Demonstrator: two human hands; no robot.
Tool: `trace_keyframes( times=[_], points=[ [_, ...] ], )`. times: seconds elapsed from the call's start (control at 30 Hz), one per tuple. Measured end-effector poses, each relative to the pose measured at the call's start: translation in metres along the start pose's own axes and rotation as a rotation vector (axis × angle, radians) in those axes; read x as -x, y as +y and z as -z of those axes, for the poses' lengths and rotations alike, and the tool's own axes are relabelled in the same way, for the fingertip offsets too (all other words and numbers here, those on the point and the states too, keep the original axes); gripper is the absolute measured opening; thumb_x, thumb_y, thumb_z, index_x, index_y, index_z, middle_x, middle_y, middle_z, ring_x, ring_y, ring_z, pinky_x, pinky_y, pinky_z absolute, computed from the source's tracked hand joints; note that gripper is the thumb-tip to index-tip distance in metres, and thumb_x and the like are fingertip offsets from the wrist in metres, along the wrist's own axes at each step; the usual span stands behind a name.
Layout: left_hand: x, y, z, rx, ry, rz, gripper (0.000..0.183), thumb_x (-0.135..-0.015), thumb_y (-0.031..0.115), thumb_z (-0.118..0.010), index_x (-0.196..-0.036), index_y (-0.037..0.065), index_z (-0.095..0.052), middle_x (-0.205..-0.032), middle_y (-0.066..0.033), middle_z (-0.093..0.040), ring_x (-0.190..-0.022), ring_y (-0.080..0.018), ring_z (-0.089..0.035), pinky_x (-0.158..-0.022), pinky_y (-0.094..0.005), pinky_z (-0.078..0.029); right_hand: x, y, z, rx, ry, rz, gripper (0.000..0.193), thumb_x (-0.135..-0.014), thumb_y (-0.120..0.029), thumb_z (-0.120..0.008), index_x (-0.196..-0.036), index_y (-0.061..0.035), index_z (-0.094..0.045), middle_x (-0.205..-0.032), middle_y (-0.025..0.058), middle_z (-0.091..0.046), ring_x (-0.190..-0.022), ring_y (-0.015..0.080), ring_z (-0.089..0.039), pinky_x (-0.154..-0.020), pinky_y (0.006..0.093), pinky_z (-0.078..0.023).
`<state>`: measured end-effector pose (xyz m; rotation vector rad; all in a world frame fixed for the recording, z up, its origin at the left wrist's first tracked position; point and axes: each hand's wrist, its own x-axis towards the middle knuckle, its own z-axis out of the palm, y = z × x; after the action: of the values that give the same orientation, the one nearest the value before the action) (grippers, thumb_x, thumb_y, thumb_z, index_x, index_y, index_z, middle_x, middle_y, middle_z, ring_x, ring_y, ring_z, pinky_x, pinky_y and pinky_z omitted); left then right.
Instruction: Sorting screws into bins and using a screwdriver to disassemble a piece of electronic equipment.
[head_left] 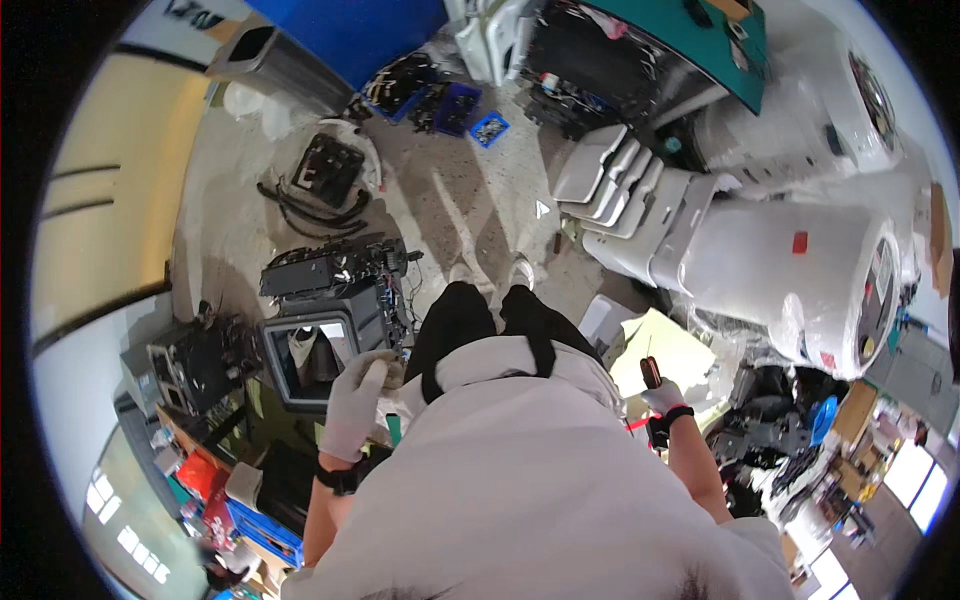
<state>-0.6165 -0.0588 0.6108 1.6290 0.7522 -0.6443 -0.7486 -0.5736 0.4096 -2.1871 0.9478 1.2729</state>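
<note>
My left hand (355,405), in a white glove, hangs beside my waist with its fingers loosely bent and nothing visible in them. It is nearest to a grey plastic housing with a square opening (268,362), just left of my legs. At my right side my gloved right hand (664,397) is closed round a small hand tool (651,372) with dark reddish-brown handles. Its working end cannot be made out. Behind that tool lies a pale yellow sheet (668,350). Both wrists wear black bands.
A black mechanical assembly (330,268) stands left ahead, with black hoses (310,212) on the floor beyond it. Blue bins (456,108) of small parts sit far ahead. Stacked light-grey panels (610,180) and large white film-wrapped machines (775,270) line the right. A green-topped table (660,25) stands far right.
</note>
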Motion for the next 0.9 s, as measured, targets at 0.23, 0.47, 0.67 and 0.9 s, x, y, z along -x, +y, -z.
trace_keyframes(
  times=[0.23, 0.47, 0.67, 0.9],
  points=[
    [0.01, 0.015, 0.038, -0.195, 0.027, 0.042, 0.027, -0.095, 0.018, -0.046, -0.11, -0.001, -0.059, -0.093, -0.0064, -0.064, -0.077, -0.0106, -0.06, -0.071, -0.0249, -0.048, -0.001, -0.008, -0.083, -0.12, -0.094, -0.086, 0.05, -0.064, -0.033, -0.068, -0.098, 0.004, -0.062, -0.089, 0.0221, -0.066, -0.086, 0.0313, -0.065, -0.076, 0.0368, -0.05],
    [0.008, -0.002, 0.094, -0.231, 0.065, 0.035, 0.027, -0.095, 0.017, -0.045, -0.111, -0.002, -0.057, -0.091, -0.0083, -0.063, -0.076, -0.011, -0.06, -0.068, -0.0241, -0.049, -0.018, -0.035, -0.213, -0.177, -0.141, 0.023, 0.039, -0.066, -0.025, -0.072, -0.093, 0.0005, -0.062, -0.066, 0.012, -0.062, -0.056, 0.021, -0.061, -0.054, 0.0344, -0.047],
    [0.015, -0.012, 0.107, -0.2, 0.097, -0.01, 0.027, -0.096, 0.016, -0.044, -0.112, -0.002, -0.056, -0.09, -0.0081, -0.062, -0.075, -0.0114, -0.059, -0.068, -0.024, -0.049, 0.01, -0.074, -0.221, -0.191, -0.276, 0.011, 0.053, -0.065, -0.034, -0.07, -0.104, 0.0006, -0.064, -0.091, 0.0211, -0.066, -0.088, 0.0316, -0.065, -0.078, 0.0375, -0.049],
    [0.003, -0.033, 0.12, -0.101, 0.082, -0.075, 0.027, -0.096, 0.015, -0.044, -0.112, -0.002, -0.057, -0.091, -0.0076, -0.062, -0.077, -0.0114, -0.059, -0.069, -0.0245, -0.049, 0.007, -0.086, -0.188, -0.187, -0.193, -0.009, 0.041, -0.065, -0.028, -0.067, -0.089, 0.0045, -0.065, -0.073, 0.0176, -0.065, -0.07, 0.028, -0.066, -0.063, 0.0364, -0.05]
  ],
)
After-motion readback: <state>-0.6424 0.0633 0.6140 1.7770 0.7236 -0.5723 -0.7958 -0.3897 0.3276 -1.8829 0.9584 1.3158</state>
